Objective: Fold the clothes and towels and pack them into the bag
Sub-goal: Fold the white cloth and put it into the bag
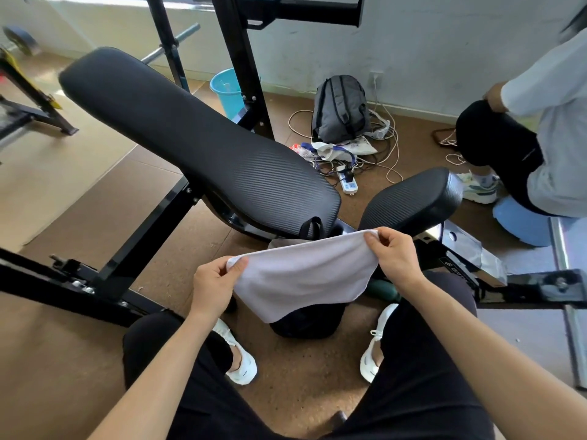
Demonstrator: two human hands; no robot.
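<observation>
A white towel (301, 277) hangs in the air between my two hands, above the floor between my feet. My left hand (214, 281) pinches its left top corner, and my right hand (394, 254) pinches its right top corner, held a little higher. The cloth sags in the middle and looks doubled over. Under it sits a black bag (306, 322), mostly hidden by the towel, with a black handle loop (313, 227) showing above the cloth.
A black padded weight bench (197, 134) and its seat pad (413, 198) stand right in front, on a black steel frame (104, 281). A grey backpack (341, 109), cables and a power strip (349, 182) lie behind. Another person (540, 128) crouches at the right.
</observation>
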